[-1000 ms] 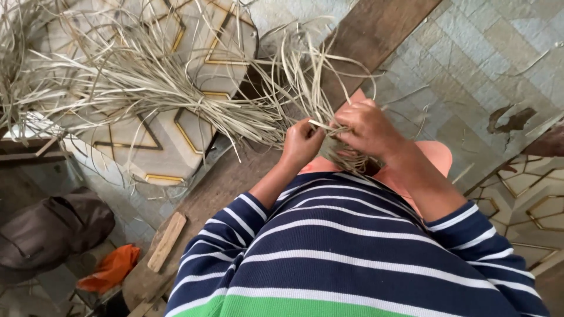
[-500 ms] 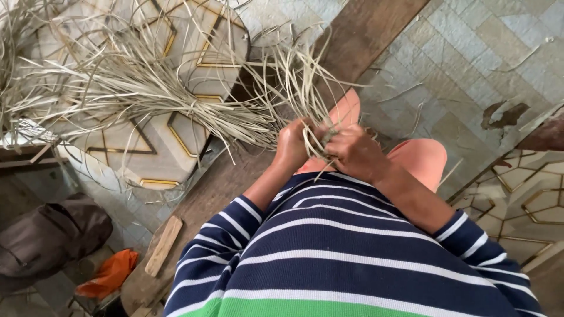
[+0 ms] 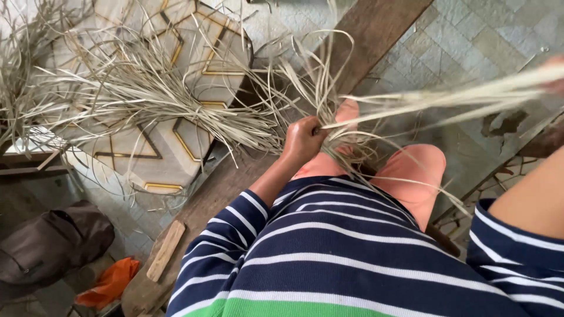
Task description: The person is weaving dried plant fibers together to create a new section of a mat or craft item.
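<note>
Lying across the patterned board and plank, loose straw strips were seen.
The left hand was clenched on a strip bundle; the right hand, blurred, was possibly closed on its end.

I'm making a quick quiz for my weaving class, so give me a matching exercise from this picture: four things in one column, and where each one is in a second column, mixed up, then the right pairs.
Things:
1. left hand
2. orange cloth
3. small wood block
4. pale fibre strands

Places or states:
A. lying on the plank, near its lower end
B. stretched taut toward the right edge of the view
C. crumpled on the floor at lower left, by the dark bag
D. closed on a bunch of fibres above the knees

Pairs: 1-D, 2-C, 3-A, 4-B
</note>
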